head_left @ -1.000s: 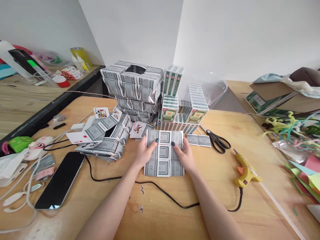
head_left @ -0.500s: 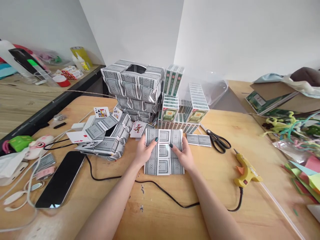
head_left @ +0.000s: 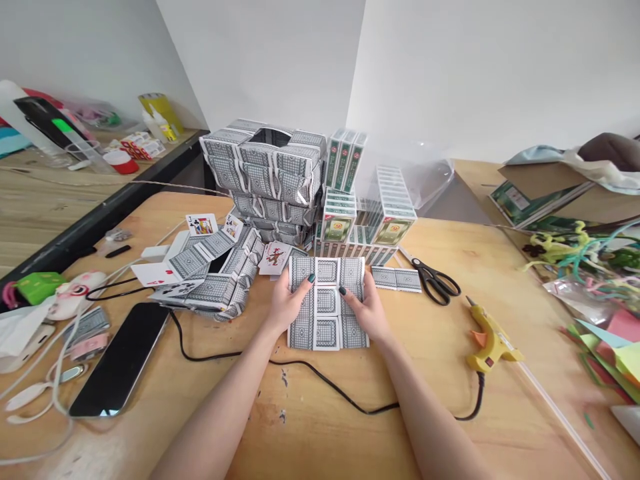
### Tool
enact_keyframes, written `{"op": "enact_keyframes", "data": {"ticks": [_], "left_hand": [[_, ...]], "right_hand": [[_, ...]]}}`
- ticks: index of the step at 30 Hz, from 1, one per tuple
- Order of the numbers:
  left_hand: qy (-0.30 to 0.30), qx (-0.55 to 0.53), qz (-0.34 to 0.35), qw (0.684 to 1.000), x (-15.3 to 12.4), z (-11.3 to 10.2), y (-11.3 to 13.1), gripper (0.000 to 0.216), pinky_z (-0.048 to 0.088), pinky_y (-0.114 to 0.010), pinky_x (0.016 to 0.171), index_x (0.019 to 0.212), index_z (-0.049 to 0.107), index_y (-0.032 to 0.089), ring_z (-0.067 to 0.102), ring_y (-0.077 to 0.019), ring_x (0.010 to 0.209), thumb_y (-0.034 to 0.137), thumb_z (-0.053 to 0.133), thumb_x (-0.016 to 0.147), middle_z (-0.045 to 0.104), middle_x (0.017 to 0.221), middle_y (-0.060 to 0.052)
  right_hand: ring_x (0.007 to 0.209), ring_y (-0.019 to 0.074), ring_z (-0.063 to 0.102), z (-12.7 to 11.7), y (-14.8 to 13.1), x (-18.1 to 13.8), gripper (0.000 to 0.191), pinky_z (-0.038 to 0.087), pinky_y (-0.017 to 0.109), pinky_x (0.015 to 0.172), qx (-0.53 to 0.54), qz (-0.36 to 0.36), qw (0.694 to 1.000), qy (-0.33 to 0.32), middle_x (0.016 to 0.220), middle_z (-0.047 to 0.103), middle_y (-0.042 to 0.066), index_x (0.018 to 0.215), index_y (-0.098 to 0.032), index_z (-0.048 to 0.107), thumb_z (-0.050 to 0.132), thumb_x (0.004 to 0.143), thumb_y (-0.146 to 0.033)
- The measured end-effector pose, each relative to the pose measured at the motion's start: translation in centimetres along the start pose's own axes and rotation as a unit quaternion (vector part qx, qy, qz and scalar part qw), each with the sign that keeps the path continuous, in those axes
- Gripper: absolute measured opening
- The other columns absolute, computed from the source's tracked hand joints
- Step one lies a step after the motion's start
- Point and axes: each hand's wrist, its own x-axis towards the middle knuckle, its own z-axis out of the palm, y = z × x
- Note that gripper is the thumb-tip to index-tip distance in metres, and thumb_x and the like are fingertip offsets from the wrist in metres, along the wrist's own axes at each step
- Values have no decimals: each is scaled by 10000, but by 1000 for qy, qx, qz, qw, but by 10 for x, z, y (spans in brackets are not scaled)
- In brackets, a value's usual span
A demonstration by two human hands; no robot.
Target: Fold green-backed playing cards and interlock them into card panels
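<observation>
Between my hands is a panel of joined playing cards [head_left: 327,333], patterned backs facing me. My left hand [head_left: 291,300] grips its left edge, thumb on the front and fingers behind. On the opposite edge my right hand [head_left: 367,307] holds it the same way. Just beyond the panel, a joker card [head_left: 275,257] lies on the table to the left. A joined pair of cards [head_left: 396,279] lies to the right, touching or close to black-handled scissors [head_left: 438,283]. Behind stand boxes built of folded cards [head_left: 270,170], stacked up.
Green card packs [head_left: 391,210] are piled at the back, partly in clear plastic. A yellow glue gun [head_left: 493,343] with a clear stick lies right; its black cable [head_left: 330,387] runs under my forearms. Left are a phone [head_left: 120,360] and a card-built box [head_left: 235,277] under loose cards.
Hardly anything differs. The whole view has shifted very slightly, while both hands keep the same hold on the card panel.
</observation>
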Motion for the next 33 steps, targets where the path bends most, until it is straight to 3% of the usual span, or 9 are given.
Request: {"op": "enact_keyframes", "data": {"ticks": [17,20,26,30,33], "left_hand": [[13,73,41,996,-1,-1,-3,324,425,-365,890,1052,514,177,556,-220,1022,332,580,776,607,1062,-86],[17,50,34,998,0,1,-4,338,425,-363,889,1067,490,179,556,-217,1021,314,581,771,597,1077,-86],[32,-51,10,998,0,0,-7,310,449,-338,824,1020,431,191,588,-196,935,192,536,729,617,995,-44],[26,-60,-7,998,0,-2,-3,276,460,-325,783,964,470,181,602,-191,867,161,506,691,637,927,-24],[-17,-60,-46,997,1,-1,0,296,469,-345,785,989,522,160,604,-221,899,220,557,701,653,941,-47]], "right_hand": [[1038,238,562,0,1,1,429,467,398,881,47,68,997,9,1114,603,46,1100,-249,493,647,718,-371],[1033,241,566,2,1,1,399,473,401,872,54,73,996,12,1109,608,52,1086,-245,496,626,734,-383],[1074,227,528,6,-2,0,393,406,399,951,-5,1,998,58,1119,591,54,1098,-238,495,616,745,-360],[991,227,577,6,-4,-1,362,462,395,871,35,34,997,59,1065,623,42,1047,-247,499,621,735,-384],[906,226,612,5,-2,0,330,496,387,800,68,57,993,76,994,651,42,998,-240,497,614,736,-404]]}}
